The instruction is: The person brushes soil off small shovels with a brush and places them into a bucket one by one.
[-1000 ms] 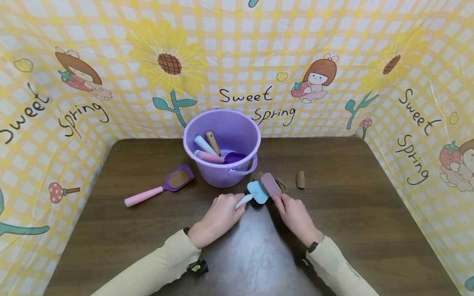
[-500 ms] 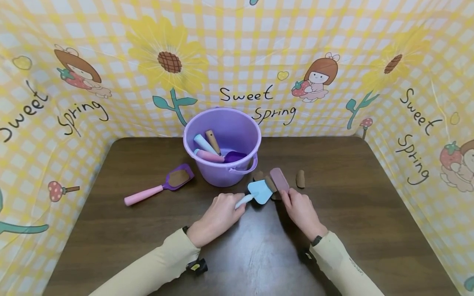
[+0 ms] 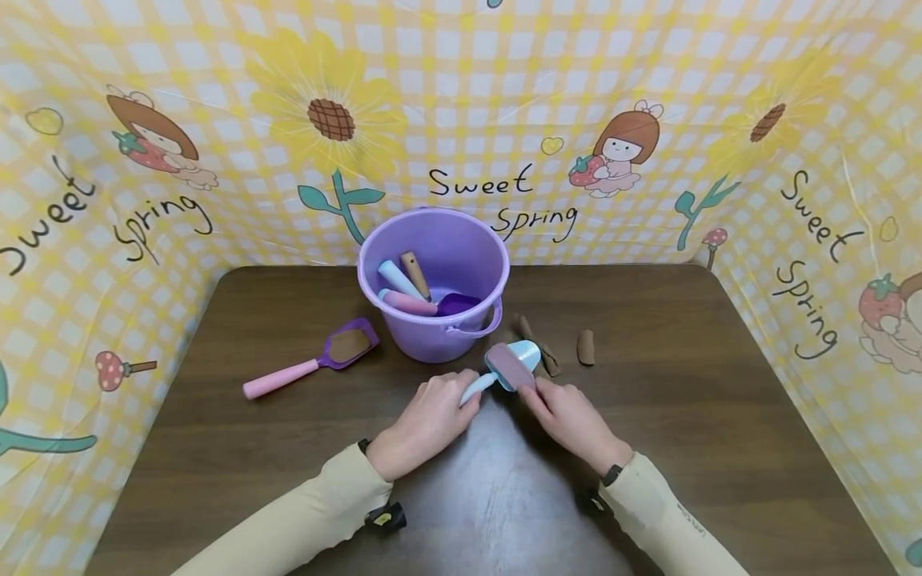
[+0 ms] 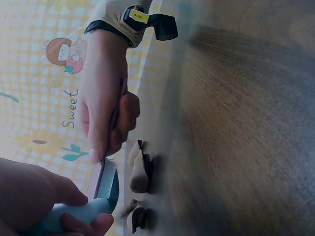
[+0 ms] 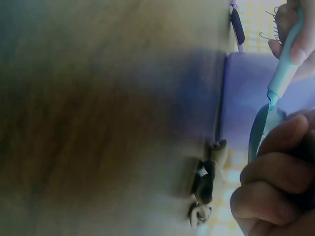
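My left hand (image 3: 434, 418) grips the pale-blue handle of a small toy shovel (image 3: 528, 353), whose rounded blade points to the right. In my right hand (image 3: 576, 424) I pinch a mauve-pink brush (image 3: 510, 368). It lies across the shovel's blade in the head view and hides part of it. Pale bristles (image 4: 109, 179) of the brush show beside the blade in the left wrist view. Just past the blade lie curled brown pieces (image 3: 549, 362) on the table; another brown piece (image 3: 586, 348) lies farther right.
A purple bucket (image 3: 434, 340) stands behind my hands, with blue, pink and wooden handles (image 3: 415, 276) inside. Left of it lies a purple shovel (image 3: 366, 330) with a pink handle and something brown in its blade. A checked cloth (image 3: 461, 120) surrounds the brown table (image 3: 302, 472).
The brush moved right, off the shovel's blade, then back left across it. Brown pieces just past the blade have shifted. My left hand has hardly moved, though the blade's angle looks different.
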{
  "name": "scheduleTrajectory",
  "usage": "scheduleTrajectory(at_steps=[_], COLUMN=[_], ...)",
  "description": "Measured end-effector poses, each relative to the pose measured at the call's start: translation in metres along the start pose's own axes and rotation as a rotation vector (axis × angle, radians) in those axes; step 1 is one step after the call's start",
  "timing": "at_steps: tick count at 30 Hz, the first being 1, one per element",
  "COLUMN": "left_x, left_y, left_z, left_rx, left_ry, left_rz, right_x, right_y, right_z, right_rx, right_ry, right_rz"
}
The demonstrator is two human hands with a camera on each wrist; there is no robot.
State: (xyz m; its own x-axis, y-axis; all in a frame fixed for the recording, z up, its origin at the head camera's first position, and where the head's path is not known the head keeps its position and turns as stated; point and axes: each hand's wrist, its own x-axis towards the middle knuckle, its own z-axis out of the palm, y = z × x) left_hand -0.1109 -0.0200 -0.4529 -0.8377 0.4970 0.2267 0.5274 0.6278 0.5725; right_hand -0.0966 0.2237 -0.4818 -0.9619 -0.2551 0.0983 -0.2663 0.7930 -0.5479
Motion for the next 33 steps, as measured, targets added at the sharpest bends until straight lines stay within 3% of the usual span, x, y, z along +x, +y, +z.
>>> scheduleTrajectory(at_steps=[4, 11, 14, 17, 21, 26, 33], left_x=[-0.001, -0.002, -0.002, -0.002, -0.003, -0.004, -0.003], left_y=[-0.001, -0.002, -0.004, -0.005, -0.006, -0.007, -0.008], left_z=[0.000, 0.000, 0.001, 0.002, 0.004, 0.006, 0.006], left_rx=[0.001, -0.001, 0.001, 0.002, -0.002, -0.008, 0.000], left_ry=[-0.002, 0.000, -0.005, -0.004, 0.011, 0.016, 0.022], left_rz=[-0.013, -0.027, -0.026, -0.026, -0.008, 0.017, 0.009], right_x=[0.000, -0.001, -0.001, 0.000, 0.000, 0.001, 0.003], right_y=[0.001, 0.005, 0.005, 0.002, -0.001, 0.003, 0.007], right_z=[0.002, -0.006, -0.006, -0.002, 0.002, -0.002, -0.011], right_rx=[-0.050, -0.122, -0.086, -0.043, -0.062, -0.129, -0.137], right_ry=[-0.044, 0.017, 0.012, -0.035, -0.068, -0.026, 0.066], right_rz=[0.042, 0.179, 0.159, 0.088, 0.042, 0.116, 0.197])
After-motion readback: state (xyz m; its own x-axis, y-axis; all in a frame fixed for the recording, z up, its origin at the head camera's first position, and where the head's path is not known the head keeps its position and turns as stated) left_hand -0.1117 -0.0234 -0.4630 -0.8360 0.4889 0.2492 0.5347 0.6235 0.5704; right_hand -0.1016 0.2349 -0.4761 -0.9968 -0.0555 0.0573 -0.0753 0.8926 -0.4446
